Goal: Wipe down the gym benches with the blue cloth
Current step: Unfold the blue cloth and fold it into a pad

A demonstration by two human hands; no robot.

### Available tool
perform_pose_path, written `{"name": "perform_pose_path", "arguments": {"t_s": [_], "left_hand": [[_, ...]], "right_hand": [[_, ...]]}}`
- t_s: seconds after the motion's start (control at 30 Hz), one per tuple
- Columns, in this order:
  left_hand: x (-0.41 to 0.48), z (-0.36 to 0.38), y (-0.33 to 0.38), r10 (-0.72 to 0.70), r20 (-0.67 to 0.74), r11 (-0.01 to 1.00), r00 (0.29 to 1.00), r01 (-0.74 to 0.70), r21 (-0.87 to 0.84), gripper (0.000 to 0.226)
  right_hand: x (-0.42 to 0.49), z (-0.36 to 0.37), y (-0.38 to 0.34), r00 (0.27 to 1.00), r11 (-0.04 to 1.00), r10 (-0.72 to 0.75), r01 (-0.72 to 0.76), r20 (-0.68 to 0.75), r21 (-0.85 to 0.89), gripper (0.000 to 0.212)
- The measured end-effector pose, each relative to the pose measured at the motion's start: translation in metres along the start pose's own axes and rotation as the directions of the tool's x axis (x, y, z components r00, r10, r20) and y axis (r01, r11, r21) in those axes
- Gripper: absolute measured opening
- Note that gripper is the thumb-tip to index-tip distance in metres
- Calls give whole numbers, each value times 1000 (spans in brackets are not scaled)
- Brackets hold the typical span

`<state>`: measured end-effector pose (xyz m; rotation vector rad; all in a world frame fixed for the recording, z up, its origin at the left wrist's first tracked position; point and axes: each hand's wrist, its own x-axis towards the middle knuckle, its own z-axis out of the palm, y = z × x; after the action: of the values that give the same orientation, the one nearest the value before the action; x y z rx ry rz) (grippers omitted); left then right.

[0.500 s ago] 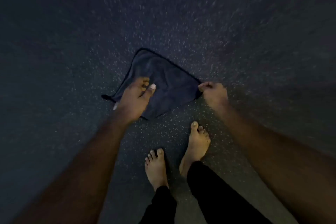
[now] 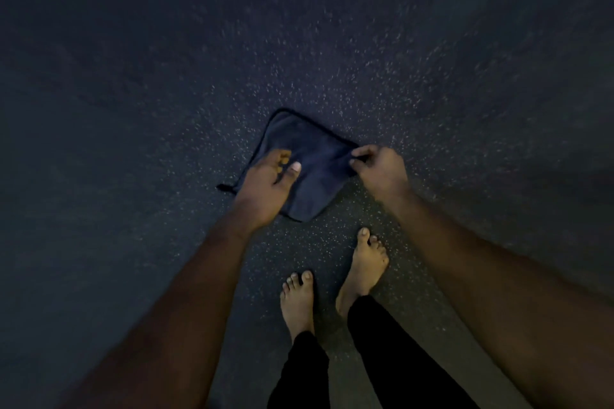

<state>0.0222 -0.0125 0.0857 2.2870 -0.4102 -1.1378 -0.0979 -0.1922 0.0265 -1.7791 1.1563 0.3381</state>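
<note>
My left hand (image 2: 269, 181) grips the soft square dark-blue cloth (image 2: 319, 176) at 9 o'clock; my right hand (image 2: 378, 169) pinches its 3 o'clock corner.

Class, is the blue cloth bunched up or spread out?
Spread out: the cloth shows as a flat square, held between left hand and right hand.

**Both hands on the cloth, over a speckled floor**

The blue cloth (image 2: 319, 173) is spread almost flat. The left hand (image 2: 269, 179) grips its left edge with the thumb lying on top, and the right hand (image 2: 378, 169) pinches its right corner. In the dim light it is unclear whether the cloth touches the dark speckled floor (image 2: 332, 60). Nearer the camera stand two bare feet, the left foot (image 2: 297, 299) and the right foot (image 2: 367, 262), below black trousers (image 2: 392, 362).
</note>
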Motion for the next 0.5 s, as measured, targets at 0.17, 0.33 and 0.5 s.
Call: {"name": "perform_pose_path", "arguments": {"t_s": [0.17,0.33,0.5], "left_hand": [[-69,-91,104,128,-45,992,991,-128,21,38],[-145,-177,199,295,-106,955,949,-295,23,34],[-227,-240,285,504,-143,863,851,-502,53,30]], "right_hand": [[-103,-75,-123,980,980,-200,199,15,18,8],[-204,-167,-231,920,923,-384,381,-77,-55,17],[-312,-263,-326,800,819,-572,570,-180,-69,18]]}}
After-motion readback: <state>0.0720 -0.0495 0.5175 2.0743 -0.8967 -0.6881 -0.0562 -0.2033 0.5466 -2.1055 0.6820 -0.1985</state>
